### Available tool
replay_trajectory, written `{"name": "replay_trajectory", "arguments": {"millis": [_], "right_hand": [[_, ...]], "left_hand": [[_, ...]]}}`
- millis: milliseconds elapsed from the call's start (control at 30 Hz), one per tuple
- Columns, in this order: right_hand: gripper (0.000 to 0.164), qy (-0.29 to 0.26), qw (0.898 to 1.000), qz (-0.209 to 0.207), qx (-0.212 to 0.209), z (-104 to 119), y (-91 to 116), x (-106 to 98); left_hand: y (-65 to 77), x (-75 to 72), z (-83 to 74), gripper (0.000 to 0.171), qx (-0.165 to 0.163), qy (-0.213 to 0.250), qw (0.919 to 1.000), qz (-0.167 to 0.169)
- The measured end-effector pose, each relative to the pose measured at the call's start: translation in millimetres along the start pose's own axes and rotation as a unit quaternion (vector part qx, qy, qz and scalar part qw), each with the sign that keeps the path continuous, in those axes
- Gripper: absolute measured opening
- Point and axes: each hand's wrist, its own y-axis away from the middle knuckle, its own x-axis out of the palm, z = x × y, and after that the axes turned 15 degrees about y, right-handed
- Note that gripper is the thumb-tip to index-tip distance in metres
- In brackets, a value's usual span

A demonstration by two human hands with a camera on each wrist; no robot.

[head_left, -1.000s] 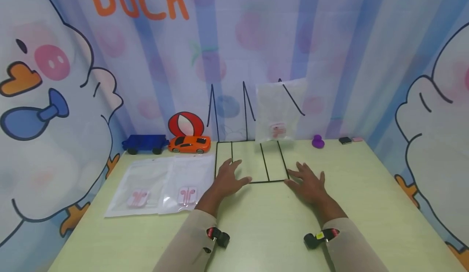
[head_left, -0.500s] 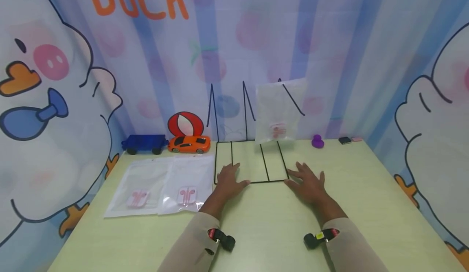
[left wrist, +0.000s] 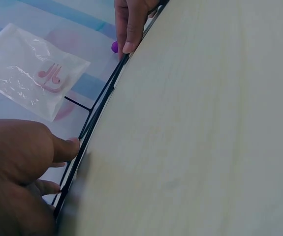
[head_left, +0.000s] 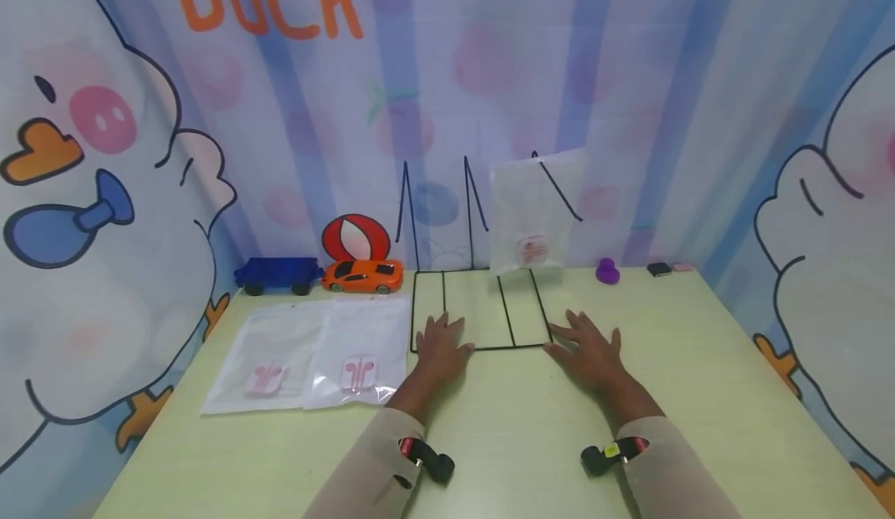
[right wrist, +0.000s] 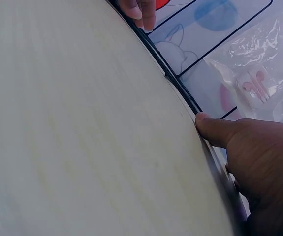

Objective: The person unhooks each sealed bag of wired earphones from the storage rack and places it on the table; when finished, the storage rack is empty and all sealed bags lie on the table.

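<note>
A black wire rack [head_left: 506, 311] with three upright hooks stands at the back middle of the table. My left hand [head_left: 442, 352] rests at its front left corner, fingers spread and thumb beside the front wire. At the front right corner lies my right hand [head_left: 590, 356], fingers loosely extended; in the right wrist view its thumb [right wrist: 212, 129] touches the rack's edge. A clear white bag [head_left: 534, 200] with a pink earphone case hangs from the right hook. Two similar bags, a left one [head_left: 280, 340] and a right one [head_left: 370, 321], lie flat left of the rack.
A blue toy wagon [head_left: 278, 274] and an orange toy car [head_left: 363, 276] stand behind the flat bags. To the right of the rack are a purple toy duck [head_left: 607, 271], a small black block [head_left: 659, 269] and a pink block [head_left: 681, 267]. A printed curtain [head_left: 489, 76] closes off the back.
My left hand has slid slightly down and right along the rack's front left corner, its fingers drawing back toward the front wire. The right hand and the bags have stayed put.
</note>
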Motion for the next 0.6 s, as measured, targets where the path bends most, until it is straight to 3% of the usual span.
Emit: {"name": "replay_trajectory", "arguments": {"millis": [600], "right_hand": [[0.056, -0.014, 1.000, 0.012, 0.004, 5.8, -0.8, -5.7]], "left_hand": [[1.6, 0.9, 0.6, 0.052, -0.003, 0.017, 0.9997, -0.019]]}}
